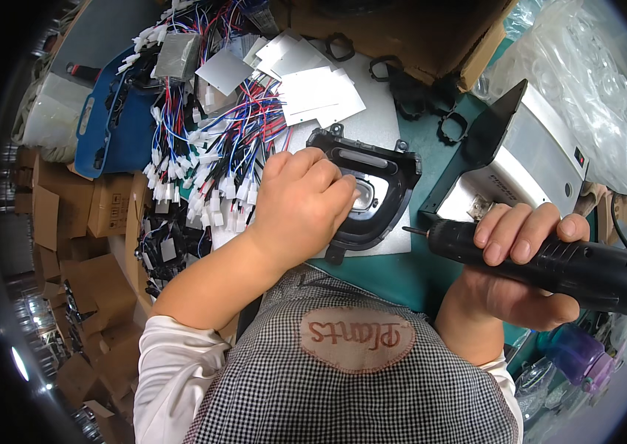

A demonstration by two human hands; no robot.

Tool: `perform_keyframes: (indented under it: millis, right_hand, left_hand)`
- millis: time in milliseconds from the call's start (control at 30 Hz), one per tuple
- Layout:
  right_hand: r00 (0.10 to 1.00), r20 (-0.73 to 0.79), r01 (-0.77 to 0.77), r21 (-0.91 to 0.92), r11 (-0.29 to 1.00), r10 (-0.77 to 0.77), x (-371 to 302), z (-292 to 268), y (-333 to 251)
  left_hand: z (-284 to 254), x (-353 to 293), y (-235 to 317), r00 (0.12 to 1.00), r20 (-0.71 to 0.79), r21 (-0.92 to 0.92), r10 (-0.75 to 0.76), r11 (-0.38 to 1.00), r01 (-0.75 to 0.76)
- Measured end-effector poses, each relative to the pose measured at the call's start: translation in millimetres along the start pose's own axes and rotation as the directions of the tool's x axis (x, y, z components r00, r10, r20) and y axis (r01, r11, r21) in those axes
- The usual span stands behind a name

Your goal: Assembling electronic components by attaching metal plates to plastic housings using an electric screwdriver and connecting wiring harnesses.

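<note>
A black plastic housing with rounded sides and small lugs lies in front of me, with a shiny metal part inside it. My left hand is closed over the housing's left side, its fingers bent down into the opening. The fingertips are hidden, so what they pinch, if anything, does not show. Wrapped around a black electric screwdriver, my right hand holds it level to the right of the housing. The thin bit points left, apart from the housing.
Bundled wires with white connectors and flat silvery plates lie beyond my left hand. A silver machine stands at the right, near clear plastic bags. An open cardboard box and black rings are farther back.
</note>
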State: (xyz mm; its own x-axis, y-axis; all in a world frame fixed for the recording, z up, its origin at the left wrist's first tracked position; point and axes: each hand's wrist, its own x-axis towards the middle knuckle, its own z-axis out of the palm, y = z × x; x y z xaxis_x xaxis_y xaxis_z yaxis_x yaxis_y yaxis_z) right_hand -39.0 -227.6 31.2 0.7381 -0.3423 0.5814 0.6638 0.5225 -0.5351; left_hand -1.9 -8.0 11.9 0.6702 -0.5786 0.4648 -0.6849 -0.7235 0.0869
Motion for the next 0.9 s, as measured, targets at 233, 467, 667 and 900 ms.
perform_keyframes:
  millis: [233, 467, 667, 900]
  right_hand:
    - [0.999, 0.034, -0.026, 0.008, 1.000, 0.025, 1.1, -0.1, 1.1]
    - [0.999, -0.021, 0.042, -0.047, 0.998, -0.043, 2.1, 2.3, 0.7]
    - [0.998, -0.056, 0.037, -0.043, 0.998, -0.039, 2.3, 0.3, 2.5]
    - [0.997, -0.063, 0.036, -0.018, 0.999, -0.038, 4.2, 1.8, 0.6]
  left_hand:
    - [-21.1, 28.8, -10.4, 0.999, 0.034, -0.109, -0.043, 0.993, 0.046]
    - [22.8, 99.2, -45.2, 0.995, 0.096, 0.010, -0.041, 0.999, 0.041]
    - [61.2, 133.0, -65.2, 0.869, 0.470, 0.204, -0.152, 0.977, 0.060]
    - [40.4, 127.2, -80.5, 0.933, 0.348, 0.006, -0.094, 0.995, 0.098]
